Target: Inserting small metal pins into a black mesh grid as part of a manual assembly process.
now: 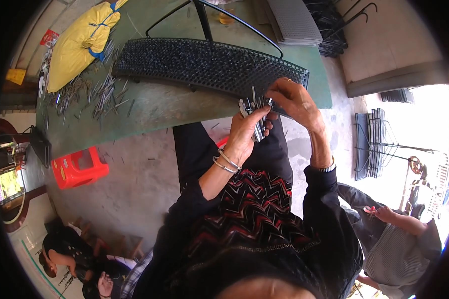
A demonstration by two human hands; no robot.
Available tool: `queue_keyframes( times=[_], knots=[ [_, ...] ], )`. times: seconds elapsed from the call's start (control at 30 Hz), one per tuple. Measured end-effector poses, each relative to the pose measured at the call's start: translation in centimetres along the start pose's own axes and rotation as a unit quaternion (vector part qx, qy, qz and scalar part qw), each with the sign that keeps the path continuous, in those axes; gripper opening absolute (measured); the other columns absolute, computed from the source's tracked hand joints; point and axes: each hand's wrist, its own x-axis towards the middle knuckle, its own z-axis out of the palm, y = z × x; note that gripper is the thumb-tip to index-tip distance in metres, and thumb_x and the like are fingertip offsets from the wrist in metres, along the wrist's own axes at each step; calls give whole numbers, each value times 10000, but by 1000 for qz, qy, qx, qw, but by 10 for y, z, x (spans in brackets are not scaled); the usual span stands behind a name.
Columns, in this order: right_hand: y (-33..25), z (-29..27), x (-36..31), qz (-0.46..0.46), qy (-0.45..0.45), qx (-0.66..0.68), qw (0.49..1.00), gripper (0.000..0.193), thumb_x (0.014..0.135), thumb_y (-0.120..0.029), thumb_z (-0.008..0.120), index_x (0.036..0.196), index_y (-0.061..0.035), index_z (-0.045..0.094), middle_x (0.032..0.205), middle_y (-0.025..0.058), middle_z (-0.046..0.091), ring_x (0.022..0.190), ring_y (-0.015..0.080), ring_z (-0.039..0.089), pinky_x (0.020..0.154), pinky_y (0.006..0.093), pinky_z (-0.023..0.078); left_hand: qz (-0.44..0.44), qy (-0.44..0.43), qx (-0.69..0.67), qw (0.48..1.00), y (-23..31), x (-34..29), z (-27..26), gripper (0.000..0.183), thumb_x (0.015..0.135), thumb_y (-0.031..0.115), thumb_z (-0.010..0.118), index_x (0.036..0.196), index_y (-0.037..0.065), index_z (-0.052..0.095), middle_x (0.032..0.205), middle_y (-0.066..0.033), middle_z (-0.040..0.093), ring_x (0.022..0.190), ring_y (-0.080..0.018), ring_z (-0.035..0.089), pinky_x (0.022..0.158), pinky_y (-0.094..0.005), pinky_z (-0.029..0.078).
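My left hand (pixel 241 133), with bangles at the wrist, is closed round a bundle of thin silvery metal strips (pixel 258 132) whose ends stick out above and below the fingers. Just to its right, my right hand (pixel 299 103) has thumb and fingers pinched together close to the tops of the strips; what lies in the pinch is too small to make out. Beyond both hands a curved black perforated metal panel (pixel 184 61) with a rod frame lies on the green table (pixel 154 112), its near right end beside my right fingers. Many dark bits cover its holes.
Loose metal strips (pixel 105 97) lie scattered at the table's left, beside a yellow sack (pixel 77 47). Grey perforated sheets (pixel 294 22) are stacked at the far right. A red plastic stool (pixel 80 167) stands on the floor at left. Other people are at lower left and lower right.
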Motion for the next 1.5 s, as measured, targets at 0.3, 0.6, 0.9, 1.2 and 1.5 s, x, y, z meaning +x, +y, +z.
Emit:
queue_keyframes(
  times=[0.3,0.6,0.9,1.2,1.5],
  knots=[
    [0,4,-5,97,-4,90,991,159,861,-126,623,923,20,634,739,97,628,650,140,583,586,286,453,18,6,7,1000,4,5,3,140,841,161,686,880,33,644,731,-93,673,537,-123,588,452,-248,450],
    [32,1,43,-56,395,-122,909,95,878,-103,614,899,-10,626,692,96,642,555,134,583,557,277,455,-21,-5,7,1000,3,8,5,172,857,166,681,951,35,621,787,-111,679,611,-125,607,504,-257,484],
    [47,6,60,-76,386,-122,911,77,879,-103,613,890,-27,620,734,118,649,600,202,610,587,320,472,-40,-4,-33,999,2,9,6,162,865,142,666,959,21,614,757,-85,627,600,-121,569,482,-249,432],
    [37,1,50,-61,274,-251,926,140,866,-204,632,954,-119,701,912,94,645,842,305,637,714,378,492,-5,7,-45,999,0,11,5,162,823,147,702,872,24,609,716,-90,637,553,-129,573,450,-256,448],
    [27,-3,26,17,166,-153,974,201,882,-205,621,975,-40,686,877,128,639,799,243,634,727,335,486,-3,9,-38,999,-2,15,1,144,864,127,653,954,18,625,792,-106,654,639,-154,611,493,-264,456]
  ],
)
